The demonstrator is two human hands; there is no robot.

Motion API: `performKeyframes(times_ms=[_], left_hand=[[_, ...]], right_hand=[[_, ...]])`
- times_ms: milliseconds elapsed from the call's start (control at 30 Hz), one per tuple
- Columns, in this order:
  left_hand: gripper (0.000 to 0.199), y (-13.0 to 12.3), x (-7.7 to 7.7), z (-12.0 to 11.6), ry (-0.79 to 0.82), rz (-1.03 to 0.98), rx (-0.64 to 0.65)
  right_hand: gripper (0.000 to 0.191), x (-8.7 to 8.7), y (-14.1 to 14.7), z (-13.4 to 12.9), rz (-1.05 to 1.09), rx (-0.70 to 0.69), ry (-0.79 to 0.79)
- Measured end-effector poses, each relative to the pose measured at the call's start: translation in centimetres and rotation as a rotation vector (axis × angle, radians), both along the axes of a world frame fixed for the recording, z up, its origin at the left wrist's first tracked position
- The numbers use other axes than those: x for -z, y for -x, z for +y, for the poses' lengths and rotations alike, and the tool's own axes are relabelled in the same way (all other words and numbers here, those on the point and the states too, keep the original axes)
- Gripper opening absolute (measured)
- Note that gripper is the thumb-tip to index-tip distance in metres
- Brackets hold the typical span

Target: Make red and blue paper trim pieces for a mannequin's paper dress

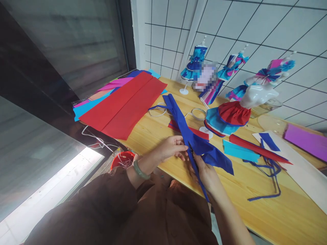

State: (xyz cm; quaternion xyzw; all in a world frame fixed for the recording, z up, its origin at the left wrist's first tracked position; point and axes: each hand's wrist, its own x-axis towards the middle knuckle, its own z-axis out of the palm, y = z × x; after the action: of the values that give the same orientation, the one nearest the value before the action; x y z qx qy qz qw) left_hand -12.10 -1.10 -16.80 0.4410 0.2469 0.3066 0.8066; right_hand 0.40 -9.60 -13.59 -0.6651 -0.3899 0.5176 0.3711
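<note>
A long piece of dark blue paper (180, 115) runs across the table's front edge, with a narrow strip partly split from a wider crumpled portion. My left hand (171, 148), a green bangle on its wrist, pinches the strip's edge between thumb and fingers. Dark-bladed scissors (191, 150) lie across the paper at the split, largely hidden by the paper and fingers. Closed around their handles is my right hand (207, 174). The narrow strip hangs down past that hand toward my lap. Beneath the blue paper lies a folded red strip (201, 132).
Red sheets (125, 105) top a stack of coloured paper at the left. Dressed mini mannequins line the wall, the nearest (258, 93) in a red and blue skirt. Cyan (240, 150) and red pieces (258, 148) lie right, beside white board (306, 173). A red bin (122, 159) stands below.
</note>
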Motion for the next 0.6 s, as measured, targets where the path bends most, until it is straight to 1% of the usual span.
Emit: performKeyframes(times_ms=[167, 300, 433, 600], left_hand=[[0.031, 0.13, -0.34, -0.04, 0.026, -0.001, -0.007], [0.029, 0.18, -0.48, 0.0, 0.06, -0.025, -0.066], [0.028, 0.11, -0.33, 0.0, 0.051, -0.026, -0.085], [0.029, 0.07, -0.3, -0.07, 0.034, -0.017, -0.068]], right_hand=[[0.046, 0.42, -0.32, -0.15, -0.028, -0.004, -0.023], [0.043, 0.36, -0.46, -0.29, -0.038, -0.026, -0.044], [0.046, 0.05, -0.39, -0.32, -0.082, -0.032, 0.004], [0.051, -0.26, -0.46, -0.5, -0.096, -0.015, 0.004]])
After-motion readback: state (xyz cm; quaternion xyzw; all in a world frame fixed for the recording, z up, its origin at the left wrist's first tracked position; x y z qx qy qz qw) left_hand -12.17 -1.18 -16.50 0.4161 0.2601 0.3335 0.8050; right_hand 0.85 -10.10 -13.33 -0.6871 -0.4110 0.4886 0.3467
